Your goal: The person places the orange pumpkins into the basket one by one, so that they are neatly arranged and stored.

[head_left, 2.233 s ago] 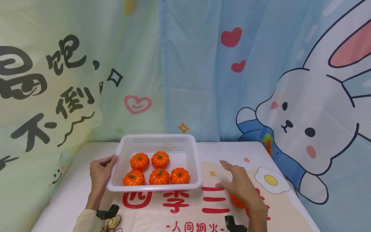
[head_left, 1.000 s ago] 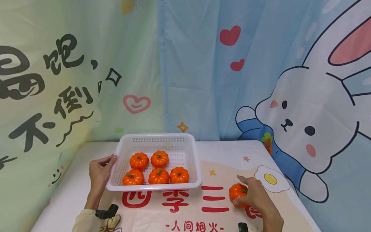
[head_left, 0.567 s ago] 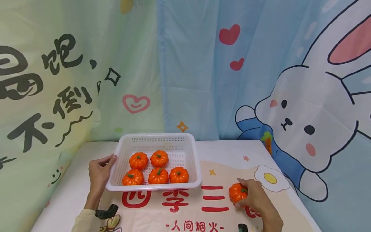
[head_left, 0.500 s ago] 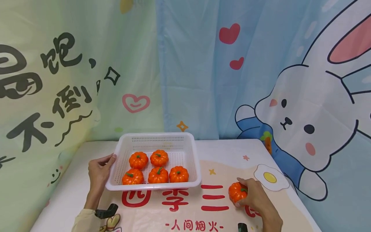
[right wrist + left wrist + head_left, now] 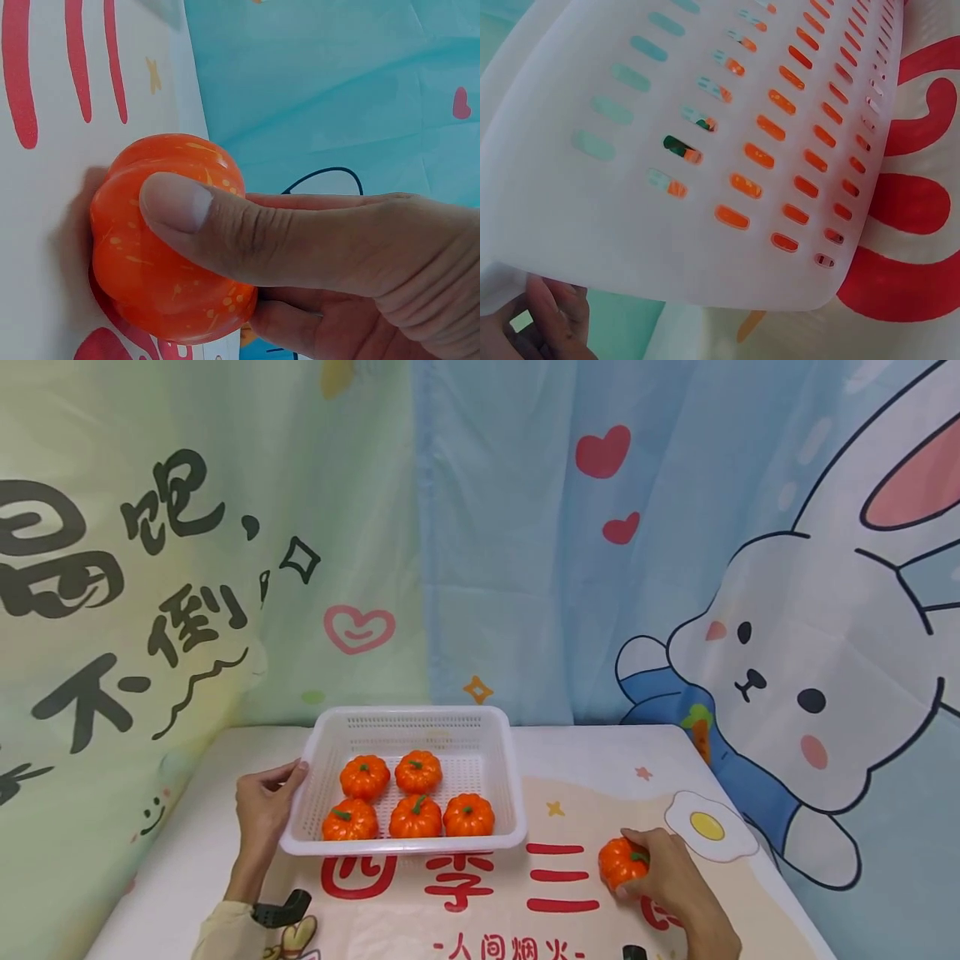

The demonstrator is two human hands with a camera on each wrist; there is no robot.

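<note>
A white plastic basket (image 5: 405,845) with slotted walls stands at the middle of the table, several small orange pumpkins with green stems inside it. My left hand (image 5: 262,810) pinches the basket's left rim between thumb and fingers; the left wrist view shows the slotted side wall (image 5: 630,225) close up, orange showing through the slots. To the right of the basket, my right hand (image 5: 671,877) grips another orange pumpkin (image 5: 621,862) low over the tablecloth. In the right wrist view the thumb lies across this pumpkin (image 5: 165,277), with the other fingers behind it.
The table bears a white and beige cloth (image 5: 480,927) printed with red characters and a fried egg (image 5: 708,827). A curtain (image 5: 495,568) with a rabbit print hangs right behind the table's back edge. Black wrist mounts (image 5: 283,910) sit on the forearms.
My right hand has come down from beside the basket, moved right and taken hold of the lone pumpkin. The left hand stays on the basket's rim. The head view has shifted slightly.
</note>
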